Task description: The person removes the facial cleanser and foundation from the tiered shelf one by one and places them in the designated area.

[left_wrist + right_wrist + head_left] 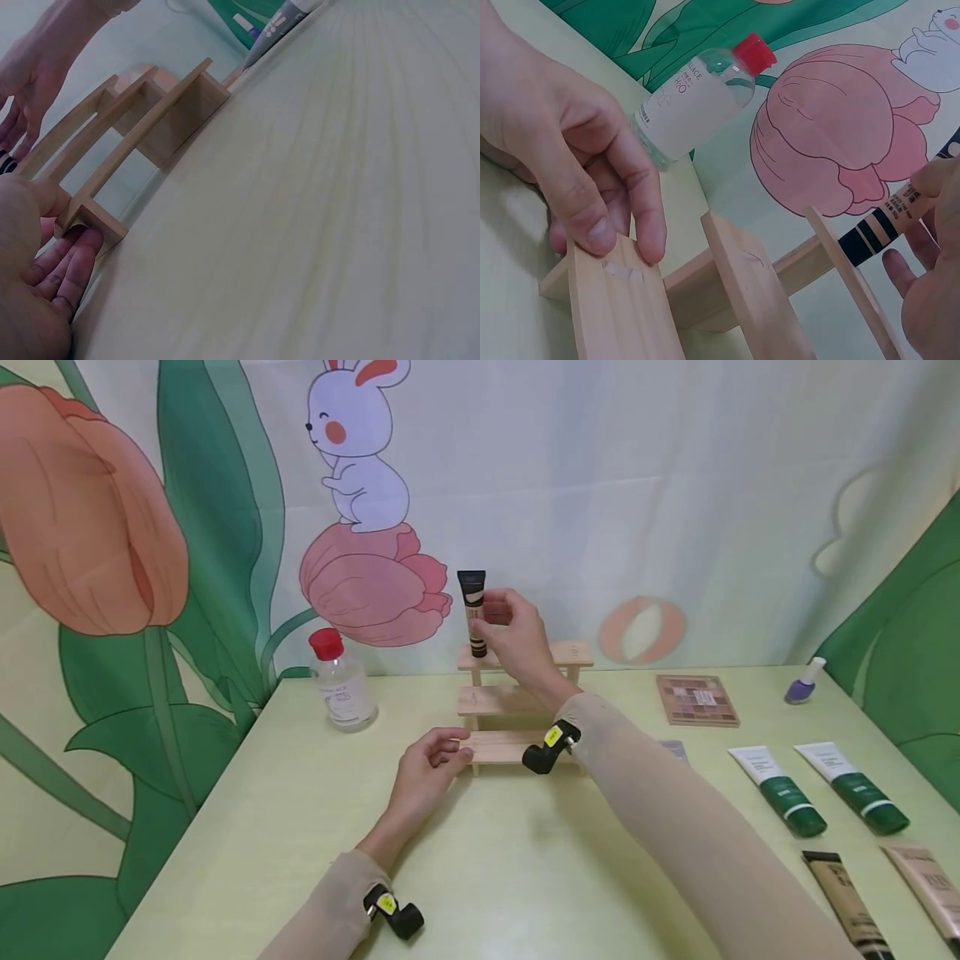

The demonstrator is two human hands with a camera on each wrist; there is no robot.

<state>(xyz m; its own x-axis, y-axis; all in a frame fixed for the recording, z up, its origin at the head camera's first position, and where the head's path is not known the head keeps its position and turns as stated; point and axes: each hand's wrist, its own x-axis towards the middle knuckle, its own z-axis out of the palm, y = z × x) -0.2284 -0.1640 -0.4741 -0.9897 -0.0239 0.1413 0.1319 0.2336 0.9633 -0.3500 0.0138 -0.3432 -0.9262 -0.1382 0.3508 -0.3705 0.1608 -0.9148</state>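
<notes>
A small beige tube with black bands and a black end (474,610) stands upright at the left end of the top step of a three-step wooden rack (495,697). My right hand (517,631) pinches the tube between thumb and fingers from its right side. In the right wrist view the tube's banded end (870,236) meets the top board. Down at the lowest step, my left hand (429,772) grips the left end of the board, thumb above and fingers curled beneath, as the left wrist view shows. My right forearm hides part of the rack's right side.
Left of the rack stands a clear bottle with a red cap (347,689). To the right lie an eyeshadow palette (699,700), a purple nail polish bottle (804,683), two green-and-white tubes (787,797), a tan tube (843,897) and a pink tube (926,889). A printed curtain (525,485) hangs behind.
</notes>
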